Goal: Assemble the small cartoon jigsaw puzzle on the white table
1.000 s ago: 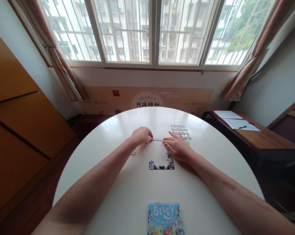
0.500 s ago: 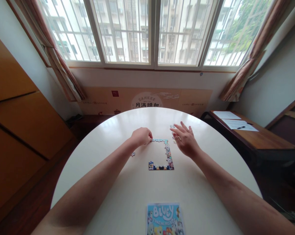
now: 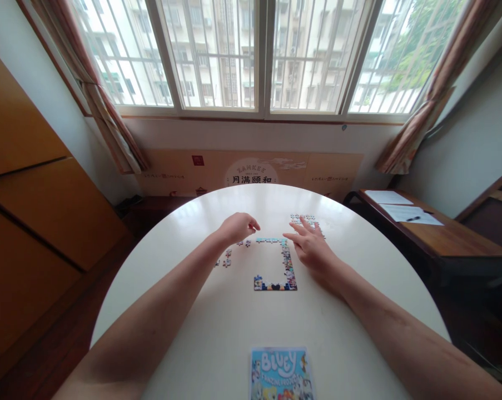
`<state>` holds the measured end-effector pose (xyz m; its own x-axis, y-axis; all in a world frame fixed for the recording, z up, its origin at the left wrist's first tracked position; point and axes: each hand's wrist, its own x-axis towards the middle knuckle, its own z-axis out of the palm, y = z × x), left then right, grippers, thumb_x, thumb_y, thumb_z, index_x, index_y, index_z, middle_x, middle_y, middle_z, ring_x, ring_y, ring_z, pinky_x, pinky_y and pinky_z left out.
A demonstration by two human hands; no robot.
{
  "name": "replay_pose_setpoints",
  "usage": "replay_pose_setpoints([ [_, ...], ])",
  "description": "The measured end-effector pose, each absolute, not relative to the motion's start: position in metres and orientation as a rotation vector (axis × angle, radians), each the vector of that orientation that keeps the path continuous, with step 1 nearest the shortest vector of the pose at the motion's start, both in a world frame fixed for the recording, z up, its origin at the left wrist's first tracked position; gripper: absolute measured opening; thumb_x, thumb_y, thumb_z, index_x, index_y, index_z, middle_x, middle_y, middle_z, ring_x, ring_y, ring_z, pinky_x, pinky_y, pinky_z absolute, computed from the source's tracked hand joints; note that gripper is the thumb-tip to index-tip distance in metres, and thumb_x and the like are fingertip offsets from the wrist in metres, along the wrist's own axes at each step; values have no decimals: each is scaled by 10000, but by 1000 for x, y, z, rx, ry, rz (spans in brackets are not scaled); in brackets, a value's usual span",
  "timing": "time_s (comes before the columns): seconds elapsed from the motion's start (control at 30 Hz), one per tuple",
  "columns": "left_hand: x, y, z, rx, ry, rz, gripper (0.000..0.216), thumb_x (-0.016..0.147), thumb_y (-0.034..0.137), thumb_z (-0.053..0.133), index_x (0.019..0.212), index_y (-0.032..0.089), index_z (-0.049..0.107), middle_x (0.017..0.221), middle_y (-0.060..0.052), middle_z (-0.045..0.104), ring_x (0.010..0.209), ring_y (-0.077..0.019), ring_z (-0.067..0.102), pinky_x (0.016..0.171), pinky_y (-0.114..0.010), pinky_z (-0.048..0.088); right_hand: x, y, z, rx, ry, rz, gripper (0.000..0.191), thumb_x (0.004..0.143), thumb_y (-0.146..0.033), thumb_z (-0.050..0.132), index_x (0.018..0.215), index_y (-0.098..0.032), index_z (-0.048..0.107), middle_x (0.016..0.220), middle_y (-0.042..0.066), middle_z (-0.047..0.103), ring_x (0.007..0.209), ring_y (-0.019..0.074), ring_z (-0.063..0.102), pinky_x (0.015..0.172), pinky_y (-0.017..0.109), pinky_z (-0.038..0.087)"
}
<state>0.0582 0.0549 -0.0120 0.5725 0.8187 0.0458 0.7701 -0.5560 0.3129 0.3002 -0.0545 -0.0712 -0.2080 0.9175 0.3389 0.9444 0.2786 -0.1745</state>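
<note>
On the white round table, a partly joined jigsaw puzzle [image 3: 289, 266] forms a frame along its top, right and bottom edges. My left hand [image 3: 237, 226] hovers just beyond the frame's upper left end, fingers loosely bent and slightly apart, with nothing visible in them. Beside and partly under that wrist lie several loose puzzle pieces [image 3: 227, 262]. My right hand [image 3: 311, 243] is open near the frame's top right corner, its fingers spread. Beyond those fingers, rows of loose puzzle pieces [image 3: 301, 216] lie partly covered by the hand.
A blue picture sheet lettered "Bluey" [image 3: 279, 373] lies at the near side of the white table [image 3: 217, 333]. To the right, a wooden side table [image 3: 455, 236] carries papers [image 3: 411, 214] and a pen. A barred window and a printed board stand behind.
My left hand has lifted off the frame's upper left end and loosened its pinch. My right hand has shifted slightly down and left, uncovering more loose pieces behind it.
</note>
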Motion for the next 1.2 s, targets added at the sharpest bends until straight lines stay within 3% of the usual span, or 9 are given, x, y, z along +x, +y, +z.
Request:
replay_pose_setpoints([
  [0.27,59,49,-19,2727,1047,199,367,810,55,544,883,276,829,1057,-22,744,807,-162,652,714,-259,453,300,-55,-71,-1694,-2226,-29,371,994,-236,445,1228,-297,726,1554,98,475,1521,384,243,1175,720,137],
  [0.67,62,38,-12,2878,1038,6,468,769,-10,517,983,283,813,1088,-22,727,869,-175,657,683,-252,423,296,-53,-72,-1705,-2237,15,359,1003,-239,426,1203,-251,724,1554,117,473,1521,390,238,1179,708,144],
  [0.8,49,35,18,2824,1040,345,369,875,69,517,1052,252,785,1132,-38,716,865,-164,653,756,-263,457,298,-54,-71,-1612,-2191,-23,369,984,-183,426,1225,-230,701,1538,115,494,1516,376,264,1180,702,166],
  [0.97,30,24,50,2621,1225,1101,254,928,171,529,1035,182,759,954,-48,719,784,-152,618,802,-277,485,302,-55,-68,-1363,-1956,-177,354,983,-164,408,1157,-203,713,1409,106,618,1476,300,374,1212,600,246],
  [1.1,20,15,24,2584,1323,1134,225,902,150,547,971,164,761,869,-39,709,716,-150,605,728,-274,488,301,-57,-65,-1209,-1867,-182,331,952,-151,444,1110,-201,730,1243,111,707,1319,267,551,1145,511,415],
  [1.2,10,12,-7,2525,1449,1169,233,903,130,540,967,165,760,878,-44,719,734,-163,620,764,-293,505,299,-58,-64,-1118,-1852,-187,321,912,-120,491,1080,-228,743,1112,91,747,1140,269,647,1037,506,510],
])
